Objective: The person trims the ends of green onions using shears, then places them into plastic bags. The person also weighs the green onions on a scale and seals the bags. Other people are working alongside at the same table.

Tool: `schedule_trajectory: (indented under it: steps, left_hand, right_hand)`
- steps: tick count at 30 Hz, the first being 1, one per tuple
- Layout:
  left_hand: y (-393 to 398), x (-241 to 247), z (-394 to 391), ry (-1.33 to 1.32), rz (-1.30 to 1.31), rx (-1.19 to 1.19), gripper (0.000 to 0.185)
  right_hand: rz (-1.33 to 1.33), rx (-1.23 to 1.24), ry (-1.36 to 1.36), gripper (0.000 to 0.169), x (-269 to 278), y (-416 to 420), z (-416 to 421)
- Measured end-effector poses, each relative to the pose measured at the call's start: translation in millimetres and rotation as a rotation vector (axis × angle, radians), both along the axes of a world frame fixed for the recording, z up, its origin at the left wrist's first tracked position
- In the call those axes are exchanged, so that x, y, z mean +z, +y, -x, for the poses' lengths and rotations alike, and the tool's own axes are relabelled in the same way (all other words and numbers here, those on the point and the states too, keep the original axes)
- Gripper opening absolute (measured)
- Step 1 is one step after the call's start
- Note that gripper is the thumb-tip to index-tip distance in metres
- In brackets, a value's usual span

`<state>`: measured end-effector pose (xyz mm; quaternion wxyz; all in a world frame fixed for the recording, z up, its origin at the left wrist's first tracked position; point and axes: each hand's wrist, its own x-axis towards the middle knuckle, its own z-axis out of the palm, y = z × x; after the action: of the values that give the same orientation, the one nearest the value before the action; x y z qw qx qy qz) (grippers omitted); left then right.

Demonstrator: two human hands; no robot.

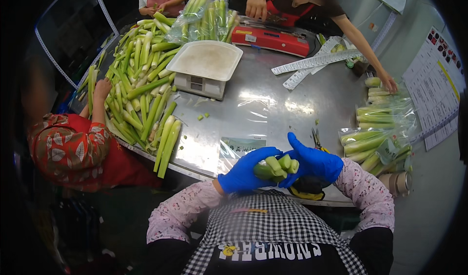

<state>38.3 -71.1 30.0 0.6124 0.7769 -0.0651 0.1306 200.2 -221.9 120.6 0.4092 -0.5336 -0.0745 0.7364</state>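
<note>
My left hand (248, 169), in a blue glove, is closed around a bundle of cut green stalks (276, 168), their cut ends turned toward the right. Against the right side of that bundle is my right hand (310, 161), also blue-gloved, its thumb raised and its fingers partly hidden behind the stalks. Beyond my left hand a clear plastic bag (243, 141) with a printed green panel lies flat on the metal table (256, 81). Scissors (316, 139) lie just beyond my right hand. A black and yellow object (307, 193) rests at the table edge below it.
A large pile of stalks (146, 74) covers the left side, beside a white scale (201, 66). Farther back are a red sealer-like device (270, 41) and printed strips (314, 63). Bagged stalks (373, 143) lie right, near a co-worker's hand (387, 82). Another co-worker's hand (103, 88) touches the pile.
</note>
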Motion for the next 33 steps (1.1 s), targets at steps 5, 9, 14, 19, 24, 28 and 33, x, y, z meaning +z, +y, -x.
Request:
schedule_trajectory:
  steps: [5,9,14,19,24,28,33]
  left_hand:
    - [2,-61,-1,0.042,0.103,0.135,0.083]
    - [7,-64,4,0.204,0.123,0.146,0.082]
    - [10,-61,7,0.175,0.15,0.097,0.092]
    - [15,-40,4,0.062,-0.131,0.127,0.095]
    - [27,-41,-11,0.183,-0.473,0.068,0.099]
    - [23,-25,-20,0.107,-0.275,0.089,0.1]
    - [22,-65,-27,0.025,-0.276,0.129,0.082]
  right_hand:
    - [-0.275,0.282,-0.218,0.066,-76,-6,-25]
    - [-0.324,0.471,-1.002,0.102,-104,-6,14]
    - [-0.579,0.166,-1.367,0.085,-99,-3,34]
    - [-0.814,-0.117,-0.915,0.069,-122,3,43]
    - [-0.761,-0.245,-0.667,0.064,-144,17,44]
    - [-0.911,-0.311,-0.81,0.054,-127,21,39]
    - [-0.759,-0.387,-0.791,0.056,-148,18,42]
